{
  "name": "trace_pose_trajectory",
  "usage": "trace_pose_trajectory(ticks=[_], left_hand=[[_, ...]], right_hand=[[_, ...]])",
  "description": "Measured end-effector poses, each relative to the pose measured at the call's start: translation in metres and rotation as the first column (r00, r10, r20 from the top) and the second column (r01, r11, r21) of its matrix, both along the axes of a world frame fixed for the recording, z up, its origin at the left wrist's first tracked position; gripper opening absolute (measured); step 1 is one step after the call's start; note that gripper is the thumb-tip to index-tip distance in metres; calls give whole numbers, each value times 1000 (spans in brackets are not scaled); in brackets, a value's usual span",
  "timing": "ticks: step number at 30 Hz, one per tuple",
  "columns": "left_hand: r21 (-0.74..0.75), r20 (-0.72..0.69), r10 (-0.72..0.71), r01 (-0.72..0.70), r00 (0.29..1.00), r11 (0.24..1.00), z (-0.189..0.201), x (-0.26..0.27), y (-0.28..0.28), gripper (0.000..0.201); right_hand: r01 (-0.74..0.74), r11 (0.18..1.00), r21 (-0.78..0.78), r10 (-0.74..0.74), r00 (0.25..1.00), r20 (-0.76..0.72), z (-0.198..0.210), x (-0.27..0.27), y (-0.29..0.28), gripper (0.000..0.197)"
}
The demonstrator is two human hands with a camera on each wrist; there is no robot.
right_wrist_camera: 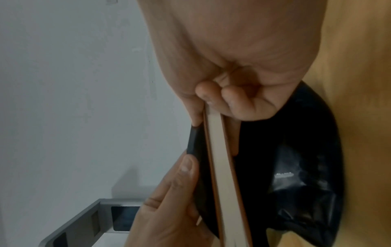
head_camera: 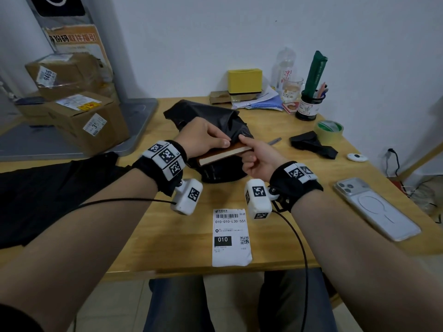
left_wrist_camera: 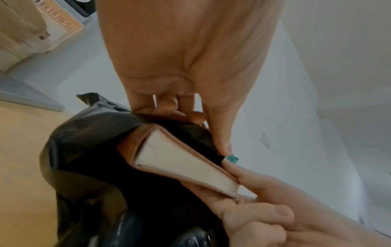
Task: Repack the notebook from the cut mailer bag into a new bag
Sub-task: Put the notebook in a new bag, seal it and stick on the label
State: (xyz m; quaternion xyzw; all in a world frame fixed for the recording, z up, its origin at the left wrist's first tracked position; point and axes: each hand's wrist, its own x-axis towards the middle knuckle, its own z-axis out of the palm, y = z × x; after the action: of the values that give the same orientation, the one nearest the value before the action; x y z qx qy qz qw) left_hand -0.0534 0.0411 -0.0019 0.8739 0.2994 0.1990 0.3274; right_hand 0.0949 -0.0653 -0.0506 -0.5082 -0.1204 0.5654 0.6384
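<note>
A brown-covered notebook [head_camera: 220, 156] with cream page edges sticks halfway out of the mouth of a black mailer bag [head_camera: 211, 116] lying mid-table. My left hand [head_camera: 203, 137] pinches the bag's upper lip between thumb and fingers and holds it up off the cover. My right hand [head_camera: 256, 156] pinches the notebook's near right corner, thumb on top. In the left wrist view the notebook [left_wrist_camera: 184, 163] sits inside the bag [left_wrist_camera: 84, 150]. The right wrist view shows my right hand [right_wrist_camera: 232, 50] gripping the end of the notebook [right_wrist_camera: 220, 158] beside the bag [right_wrist_camera: 296, 150]. The notebook's far part is hidden in the bag.
A white shipping label [head_camera: 231, 236] lies near the front edge, a phone [head_camera: 376, 209] at the right. Behind it lie a crumpled black plastic piece [head_camera: 311, 144], a tape roll [head_camera: 329, 131] and a small blade [head_camera: 274, 141]. A flat black sheet [head_camera: 48, 195] covers the left; cardboard boxes [head_camera: 79, 111] stand beyond.
</note>
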Motion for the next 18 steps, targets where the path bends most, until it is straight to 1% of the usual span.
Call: trace_pose_trajectory(ticks=[4, 7, 10, 12, 13, 14, 15, 16, 17, 18], left_hand=[[-74, 75, 43, -37, 996, 997, -3, -8, 7, 8], [-168, 96, 99, -82, 990, 982, -11, -12, 14, 10], [-225, 114, 192, -163, 975, 961, -23, -20, 20, 11], [-260, 112, 293, -257, 950, 931, -31, -27, 25, 9], [-278, 92, 359, -322, 929, 905, -34, -31, 29, 10], [-301, 44, 425, -394, 904, 868, -39, -36, 32, 12], [-327, -33, 478, -462, 878, 824, -42, -40, 33, 16], [-361, -119, 505, -511, 855, 780, -46, -43, 32, 23], [-417, -189, 497, -527, 847, 741, -49, -45, 31, 31], [-500, -232, 458, -509, 858, 701, -52, -46, 28, 37]], right_hand=[[-28, 999, 40, 29, 999, -25, -1, -4, 4, 25], [-21, 1000, -2, 21, 997, -79, -8, 0, 13, 19], [36, 994, -99, -45, 994, -96, -18, 5, 18, 15], [74, 993, -95, -84, 991, -105, -21, 11, 18, 13], [87, 992, -86, -96, 990, -106, -21, 13, 17, 14], [101, 991, -83, -109, 989, -102, -20, 15, 17, 16], [115, 990, -82, -122, 989, -88, -19, 17, 17, 19], [129, 988, -83, -134, 989, -58, -17, 18, 16, 22], [138, 986, -88, -140, 990, -19, -16, 18, 16, 25], [142, 985, -96, -141, 990, 16, -15, 18, 15, 26]])
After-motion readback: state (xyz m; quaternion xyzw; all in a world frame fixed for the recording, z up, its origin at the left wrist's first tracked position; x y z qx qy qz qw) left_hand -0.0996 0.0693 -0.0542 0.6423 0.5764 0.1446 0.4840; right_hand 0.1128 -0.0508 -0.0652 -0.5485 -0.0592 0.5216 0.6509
